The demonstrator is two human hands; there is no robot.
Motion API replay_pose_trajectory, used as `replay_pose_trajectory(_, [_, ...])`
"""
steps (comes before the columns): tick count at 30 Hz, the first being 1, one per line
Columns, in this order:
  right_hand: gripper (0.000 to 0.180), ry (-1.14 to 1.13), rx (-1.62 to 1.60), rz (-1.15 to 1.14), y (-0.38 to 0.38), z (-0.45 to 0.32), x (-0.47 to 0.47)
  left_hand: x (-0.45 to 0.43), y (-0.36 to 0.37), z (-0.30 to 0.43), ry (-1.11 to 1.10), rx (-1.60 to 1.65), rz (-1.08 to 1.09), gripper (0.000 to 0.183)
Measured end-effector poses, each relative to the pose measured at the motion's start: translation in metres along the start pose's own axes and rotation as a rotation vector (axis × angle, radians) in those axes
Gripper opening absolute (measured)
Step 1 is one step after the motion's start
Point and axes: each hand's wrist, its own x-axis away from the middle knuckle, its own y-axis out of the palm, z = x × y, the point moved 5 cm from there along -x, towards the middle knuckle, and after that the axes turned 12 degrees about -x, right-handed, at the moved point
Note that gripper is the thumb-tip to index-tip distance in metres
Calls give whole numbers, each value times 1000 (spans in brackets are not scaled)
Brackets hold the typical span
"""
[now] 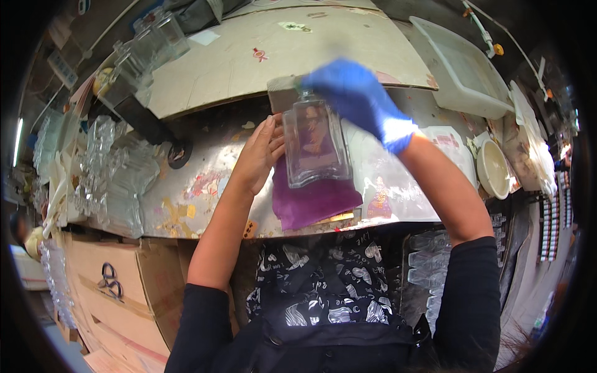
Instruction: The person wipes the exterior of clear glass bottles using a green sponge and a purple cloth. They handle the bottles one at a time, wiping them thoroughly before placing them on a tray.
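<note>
A clear, rectangular glass bottle (317,154) with a gold pattern on it rests on a folded purple cloth (322,203), its neck pointing away from me. My left hand (261,156), bare, is at the bottle's left side; its fingers reach the glass edge with the thumb apart, and whether they grip it is unclear. Over the bottle's neck and right shoulder is my right hand (347,95) in a blue glove, blurred, its fingers mostly hidden. Just beyond the left fingertips sits a greyish block (282,95), close to the gloved hand.
Several clear glass bottles (112,172) crowd the table's left side, near a dark stand with a round base (180,154). Printed decal sheets (380,196) lie at right, beside a cream bowl (494,169). A translucent plastic tub (461,70) stands behind. Cardboard boxes (112,279) are lower left.
</note>
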Motion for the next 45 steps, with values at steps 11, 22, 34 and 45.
replay_pose_trajectory(11, [26,1149,-1099,796,-72,-94,191,5,77,36,357,-374,-314,63])
replay_pose_trajectory(22, [33,1155,-238,352,-211,-271,279,122,324,-51,235,-514,-1443,89])
replay_pose_trajectory(34, [30,1814,639,591,-169,-391,552,73,199,-36,81,-768,-827,60])
replay_pose_trajectory(45, [33,1881,763,517,-139,-357,611,71,104,-10,94,-762,-494,57])
